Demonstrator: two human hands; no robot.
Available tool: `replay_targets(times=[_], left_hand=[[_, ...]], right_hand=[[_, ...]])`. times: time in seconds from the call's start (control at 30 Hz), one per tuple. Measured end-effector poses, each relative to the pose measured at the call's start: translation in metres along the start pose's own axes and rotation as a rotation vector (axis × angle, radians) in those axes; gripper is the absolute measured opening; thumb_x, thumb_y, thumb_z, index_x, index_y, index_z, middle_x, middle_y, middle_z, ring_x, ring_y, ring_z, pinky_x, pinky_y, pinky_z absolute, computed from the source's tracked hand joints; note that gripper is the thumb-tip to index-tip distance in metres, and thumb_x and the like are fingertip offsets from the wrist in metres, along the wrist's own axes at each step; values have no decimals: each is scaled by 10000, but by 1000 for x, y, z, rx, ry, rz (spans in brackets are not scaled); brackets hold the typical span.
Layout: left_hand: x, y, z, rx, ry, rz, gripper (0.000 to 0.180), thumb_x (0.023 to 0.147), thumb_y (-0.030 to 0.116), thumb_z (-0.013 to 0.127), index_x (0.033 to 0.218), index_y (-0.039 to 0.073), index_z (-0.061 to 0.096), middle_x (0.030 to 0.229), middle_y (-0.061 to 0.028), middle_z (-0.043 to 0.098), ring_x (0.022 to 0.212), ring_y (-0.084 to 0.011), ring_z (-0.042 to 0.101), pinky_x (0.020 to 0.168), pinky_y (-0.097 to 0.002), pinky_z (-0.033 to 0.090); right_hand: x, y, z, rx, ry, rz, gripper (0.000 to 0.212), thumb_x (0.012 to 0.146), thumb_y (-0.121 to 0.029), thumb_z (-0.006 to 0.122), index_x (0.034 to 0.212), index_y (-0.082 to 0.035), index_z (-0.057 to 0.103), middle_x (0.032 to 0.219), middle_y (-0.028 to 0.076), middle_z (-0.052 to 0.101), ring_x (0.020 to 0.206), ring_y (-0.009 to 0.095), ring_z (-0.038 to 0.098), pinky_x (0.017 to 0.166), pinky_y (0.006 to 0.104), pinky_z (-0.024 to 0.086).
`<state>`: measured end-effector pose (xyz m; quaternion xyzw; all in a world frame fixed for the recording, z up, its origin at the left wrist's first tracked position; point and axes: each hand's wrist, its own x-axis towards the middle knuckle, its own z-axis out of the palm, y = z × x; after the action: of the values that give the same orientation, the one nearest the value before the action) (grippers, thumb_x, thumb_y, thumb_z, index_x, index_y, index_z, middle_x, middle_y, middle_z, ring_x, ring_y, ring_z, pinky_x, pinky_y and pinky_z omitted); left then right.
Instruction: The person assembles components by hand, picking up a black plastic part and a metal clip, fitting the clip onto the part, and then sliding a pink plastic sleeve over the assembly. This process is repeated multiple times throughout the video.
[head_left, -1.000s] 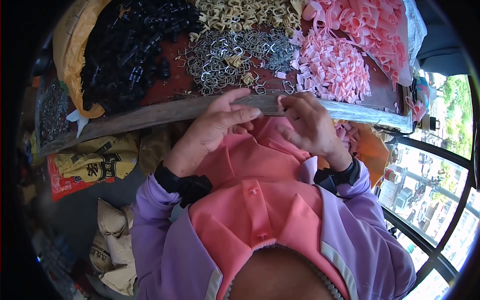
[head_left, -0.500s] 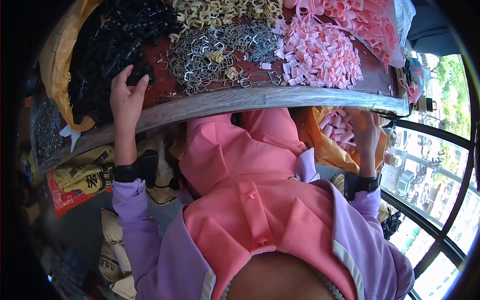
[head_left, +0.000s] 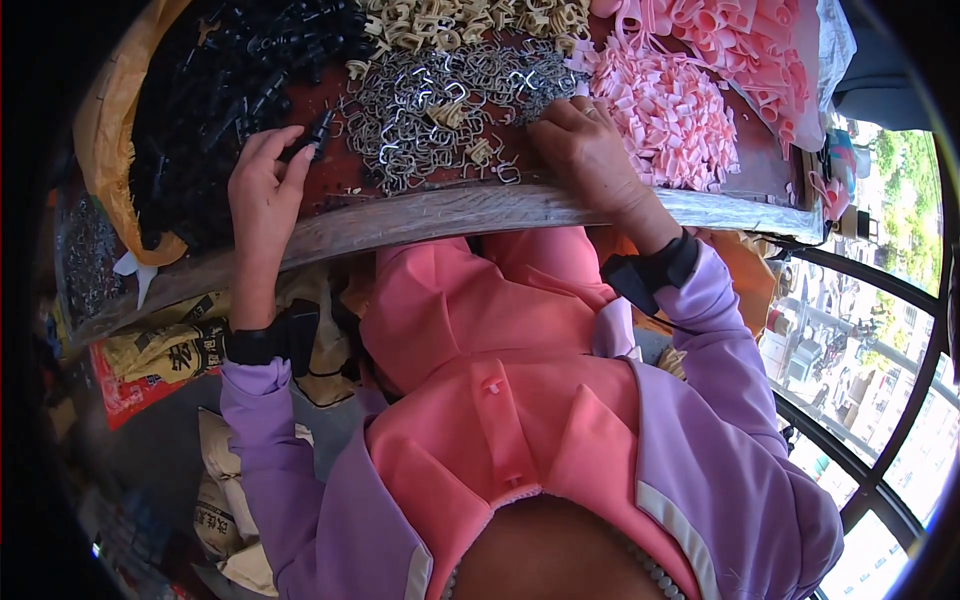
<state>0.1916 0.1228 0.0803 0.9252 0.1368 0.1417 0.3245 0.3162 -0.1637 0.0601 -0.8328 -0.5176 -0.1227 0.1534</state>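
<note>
My left hand (head_left: pixel 268 190) is at the edge of a heap of black plastic parts (head_left: pixel 265 65), thumb and fingers closed around one slim black plastic part (head_left: pixel 321 128) that juts up past the fingertips. My right hand (head_left: pixel 585 150) reaches over the table, its fingers bent down into a small pile of fine grey metal pieces (head_left: pixel 535 80). The fingertips are pressed together there, and whatever they pinch is hidden. Between the hands lies a spread of bent metal wire clips (head_left: pixel 410 120).
Cream plastic pieces (head_left: pixel 470 22) lie at the back. A pink heap of small pieces (head_left: pixel 680 120) sits to the right, with larger pink loops (head_left: pixel 745 50) behind. The table's worn front edge (head_left: pixel 430 212) runs above my lap. An orange sack (head_left: pixel 745 275) hangs below.
My right hand has come up from the orange sack below the table onto the fine metal pieces. My left hand has taken hold of a black plastic part.
</note>
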Motion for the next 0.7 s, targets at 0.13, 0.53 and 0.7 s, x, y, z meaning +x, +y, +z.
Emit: replay_targets(times=[0.13, 0.53, 0.7], left_hand=[[0, 3, 6, -10, -22, 40, 216, 716, 134, 596, 895, 22, 552, 796, -89, 530, 538, -166, 516, 516, -268, 408], [0, -5, 9, 151, -105, 8, 293, 685, 170, 630, 901, 25, 494, 751, -106, 548, 532, -182, 510, 510, -279, 406], [-8, -5, 4, -350, -78, -243, 293, 719, 141, 611, 955, 14, 492, 783, -68, 568, 593, -135, 536, 539, -228, 424]], right_hand=[[3, -2, 5, -22, -54, 16, 127, 657, -150, 571, 725, -78, 491, 708, 66, 446, 671, 258, 479, 610, 345, 382], [-7, -2, -3, 136, -28, 151, 113, 694, -115, 554, 789, -61, 525, 729, 90, 485, 707, 283, 493, 617, 357, 409], [-13, 2, -7, 154, 39, 154, 83, 687, -112, 567, 753, -67, 544, 692, 82, 489, 671, 275, 511, 583, 349, 420]])
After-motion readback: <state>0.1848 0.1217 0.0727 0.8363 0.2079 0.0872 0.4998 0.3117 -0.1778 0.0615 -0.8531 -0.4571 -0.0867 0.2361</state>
